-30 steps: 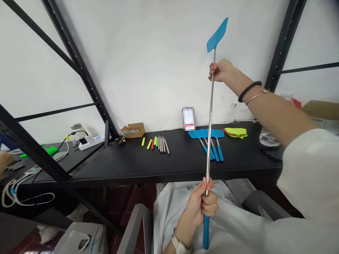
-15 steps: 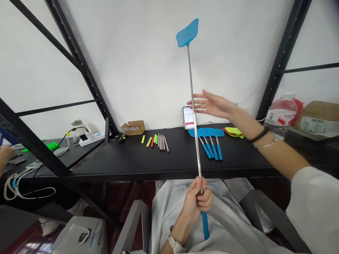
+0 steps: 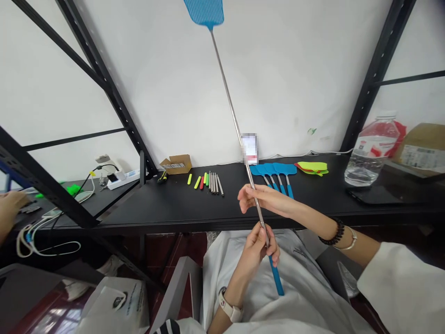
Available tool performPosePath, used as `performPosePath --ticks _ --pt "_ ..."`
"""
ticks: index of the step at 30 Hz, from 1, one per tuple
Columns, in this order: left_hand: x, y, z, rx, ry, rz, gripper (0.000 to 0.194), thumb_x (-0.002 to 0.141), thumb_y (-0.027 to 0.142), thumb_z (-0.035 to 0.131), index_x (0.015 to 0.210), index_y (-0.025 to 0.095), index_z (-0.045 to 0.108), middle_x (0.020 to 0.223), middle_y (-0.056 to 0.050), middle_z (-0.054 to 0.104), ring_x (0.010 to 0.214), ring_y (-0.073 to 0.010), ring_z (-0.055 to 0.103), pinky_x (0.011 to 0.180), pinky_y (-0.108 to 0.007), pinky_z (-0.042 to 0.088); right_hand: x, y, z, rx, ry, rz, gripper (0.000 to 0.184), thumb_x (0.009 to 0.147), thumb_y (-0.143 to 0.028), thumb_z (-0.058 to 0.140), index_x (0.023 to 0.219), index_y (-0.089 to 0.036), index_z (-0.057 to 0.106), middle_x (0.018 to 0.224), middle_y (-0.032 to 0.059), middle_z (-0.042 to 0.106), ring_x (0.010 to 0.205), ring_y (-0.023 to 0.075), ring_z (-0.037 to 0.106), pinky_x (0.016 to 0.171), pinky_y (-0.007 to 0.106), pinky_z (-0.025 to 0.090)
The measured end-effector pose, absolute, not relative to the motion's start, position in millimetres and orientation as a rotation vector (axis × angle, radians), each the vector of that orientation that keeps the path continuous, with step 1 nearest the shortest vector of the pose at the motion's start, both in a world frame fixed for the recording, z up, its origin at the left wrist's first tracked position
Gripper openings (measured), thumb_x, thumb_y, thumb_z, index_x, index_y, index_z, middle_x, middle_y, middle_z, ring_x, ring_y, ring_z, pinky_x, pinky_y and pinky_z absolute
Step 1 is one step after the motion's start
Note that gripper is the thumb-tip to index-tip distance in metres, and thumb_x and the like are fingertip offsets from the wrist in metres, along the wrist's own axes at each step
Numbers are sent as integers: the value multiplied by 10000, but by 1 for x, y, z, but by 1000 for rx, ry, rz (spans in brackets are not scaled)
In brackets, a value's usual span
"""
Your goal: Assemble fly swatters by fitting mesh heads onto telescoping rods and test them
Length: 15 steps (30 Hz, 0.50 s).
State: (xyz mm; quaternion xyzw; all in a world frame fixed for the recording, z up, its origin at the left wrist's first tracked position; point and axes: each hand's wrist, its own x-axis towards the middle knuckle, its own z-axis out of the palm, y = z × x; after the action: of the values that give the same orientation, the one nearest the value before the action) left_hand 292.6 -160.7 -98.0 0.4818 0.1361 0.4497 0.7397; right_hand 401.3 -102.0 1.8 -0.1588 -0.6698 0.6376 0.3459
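A blue fly swatter (image 3: 229, 102) with a long extended metal rod leans up and to the left, its mesh head at the top edge. My left hand (image 3: 259, 248) grips the rod just above the blue handle, over my lap. My right hand (image 3: 266, 200) pinches the rod a little higher, fingers curled round it, wrist wearing a bead bracelet and a bangle. On the black shelf (image 3: 194, 211) behind lie several finished blue swatters (image 3: 274, 174).
Yellow-green swatter heads (image 3: 312, 167) lie right of the blue ones. Metal rods and coloured handles (image 3: 207, 181) lie mid-shelf near a small carton (image 3: 176, 163). A phone (image 3: 249, 148) leans on the wall. A water bottle (image 3: 368, 153) stands right. Another person's hand (image 3: 10, 206) shows far left.
The swatter has tilted further left and its head has risen. My right hand let go near the top, swung down, and now grips the rod just above my left hand.
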Motion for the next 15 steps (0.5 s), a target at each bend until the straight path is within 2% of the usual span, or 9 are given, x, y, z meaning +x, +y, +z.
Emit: performPosePath --ticks 4,8,11,15 --pt "275 -156 -92 1242 387 798 376 778 531 486 788 157 456 527 17 499 588 -163 584 601 -298 456 408 -104 -11 -405 -1660 1764 254 878 -398 441 829 -152 483 664 30 560 591 113 522 609 245 398" --pt "257 -156 -79 1380 477 630 445 755 536 507 921 125 548 742 -68 613 799 -201 613 759 -333 448 412 -109 -17 -331 -1579 1887 208 894 -353 428 834 -158 466 556 -34 440 440 56 339 540 219 317" --pt "251 -154 -74 1431 533 662 462 757 518 514 976 112 555 840 -94 615 821 -193 599 754 -324 455 410 -112 -20 -293 -1500 1950 198 901 -323 426 801 -154 454 535 -67 308 435 39 211 542 207 283" --pt "247 -149 -74 1454 606 806 400 747 469 557 948 123 563 832 -67 589 772 -164 576 703 -300 475 406 -114 -25 -261 -1463 1970 208 904 -312 422 759 -164 401 543 -72 214 453 49 172 532 206 247"
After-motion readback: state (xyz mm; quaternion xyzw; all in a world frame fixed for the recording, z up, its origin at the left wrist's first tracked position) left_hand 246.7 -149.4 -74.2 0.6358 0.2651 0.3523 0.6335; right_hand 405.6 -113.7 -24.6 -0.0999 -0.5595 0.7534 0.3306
